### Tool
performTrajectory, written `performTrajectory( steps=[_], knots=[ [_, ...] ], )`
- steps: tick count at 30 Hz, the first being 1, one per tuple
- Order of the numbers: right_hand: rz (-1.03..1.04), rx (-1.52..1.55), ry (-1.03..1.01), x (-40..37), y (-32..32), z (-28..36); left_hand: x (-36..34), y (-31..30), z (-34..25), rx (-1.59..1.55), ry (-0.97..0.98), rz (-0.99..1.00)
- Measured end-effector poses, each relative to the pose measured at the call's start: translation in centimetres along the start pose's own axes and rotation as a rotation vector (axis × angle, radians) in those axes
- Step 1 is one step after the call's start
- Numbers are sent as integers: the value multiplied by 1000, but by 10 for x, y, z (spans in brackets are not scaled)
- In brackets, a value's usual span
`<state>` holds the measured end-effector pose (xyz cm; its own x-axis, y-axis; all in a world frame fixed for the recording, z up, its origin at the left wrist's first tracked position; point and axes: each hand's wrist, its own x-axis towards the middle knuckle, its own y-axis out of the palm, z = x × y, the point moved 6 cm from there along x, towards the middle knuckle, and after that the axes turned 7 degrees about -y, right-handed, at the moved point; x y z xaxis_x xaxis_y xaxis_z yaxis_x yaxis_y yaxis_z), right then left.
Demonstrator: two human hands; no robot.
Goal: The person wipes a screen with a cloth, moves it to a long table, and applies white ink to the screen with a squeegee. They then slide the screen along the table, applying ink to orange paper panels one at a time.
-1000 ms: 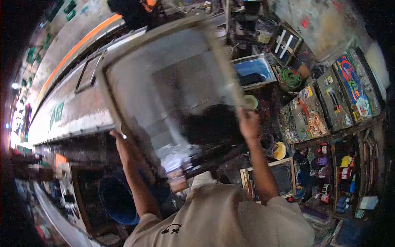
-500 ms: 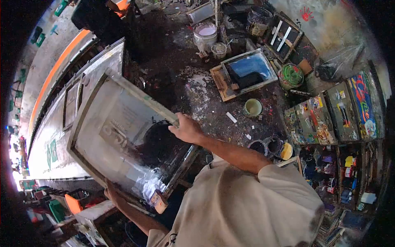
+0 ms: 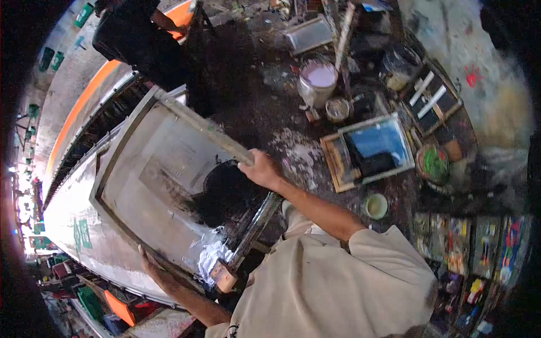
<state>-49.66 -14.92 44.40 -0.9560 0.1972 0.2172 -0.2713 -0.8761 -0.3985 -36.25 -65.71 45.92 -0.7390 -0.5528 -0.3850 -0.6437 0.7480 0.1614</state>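
A large framed screen (image 3: 163,141) with dark ink pooled on its mesh is held tilted in front of me. My right hand (image 3: 260,170) is closed round its upper right frame bar. At the lower left bar is my left hand (image 3: 151,262), its fingers against the frame and partly hidden by it. A wooden-handled squeegee (image 3: 225,278) rests at the screen's near corner, beside a shiny silvery patch. Beyond the screen lies a long pale table (image 3: 107,242) with a green print on it.
A person in dark clothes (image 3: 146,42) stands at the upper left. On the floor to the right are a blue screen (image 3: 380,143), a pink-white bucket (image 3: 318,79), a green-topped bucket (image 3: 433,163) and a pale cup (image 3: 376,206). Paint-stained shelves (image 3: 479,242) stand farther right.
My view has turned left, so the floor items sit farther right and lower. The screen has moved over the long table with both hands still on it. More of the other person shows.
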Motion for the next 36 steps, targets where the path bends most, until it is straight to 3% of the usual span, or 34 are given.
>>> performTrajectory(
  steps=[2,3,5,6,8,12,14,15,18,20,23,25,26,27,30,32,35,36],
  knots=[
    [28,-85,112,53,-51,38,-26,95,-42,-43,-15,6],
    [4,-24,74,88,-61,33,-31,135,-56,-73,-32,24],
    [20,-121,170,145,-96,38,4,172,-61,-90,-24,26],
    [27,-134,147,179,-102,21,19,208,-65,-47,-40,167],
    [-308,-289,-12,240,-126,-26,39,289,-79,-4,-87,362],
    [-248,-260,118,342,-189,-71,82,443,-89,97,-31,323],
    [-213,-193,160,389,-215,-60,116,529,-96,96,85,442],
    [-227,-192,147,417,-228,-67,152,561,-85,122,94,493],
    [-333,-180,164,483,-259,-89,184,677,-107,319,112,398],
    [-408,-233,253,526,-283,-82,210,766,-129,221,204,662],
    [-473,-172,209,591,-320,-107,251,872,-136,267,171,809],
    [-448,-269,307,634,-335,-100,277,938,-146,246,232,873],
    [-548,-247,335,654,-335,-85,298,967,-145,269,207,816],
    [-431,-289,456,681,-336,-62,302,998,-159,373,261,808],
    [-465,-181,378,762,-360,-158,317,1075,-165,296,242,779],
    [-451,-69,271,834,-362,-169,342,1129,-172,291,220,768],
    [-460,-131,359,942,-368,-167,391,1206,-178,236,240,733],
    [-507,-174,355,989,-378,-230,410,1231,-185,275,289,703]
  ],
)
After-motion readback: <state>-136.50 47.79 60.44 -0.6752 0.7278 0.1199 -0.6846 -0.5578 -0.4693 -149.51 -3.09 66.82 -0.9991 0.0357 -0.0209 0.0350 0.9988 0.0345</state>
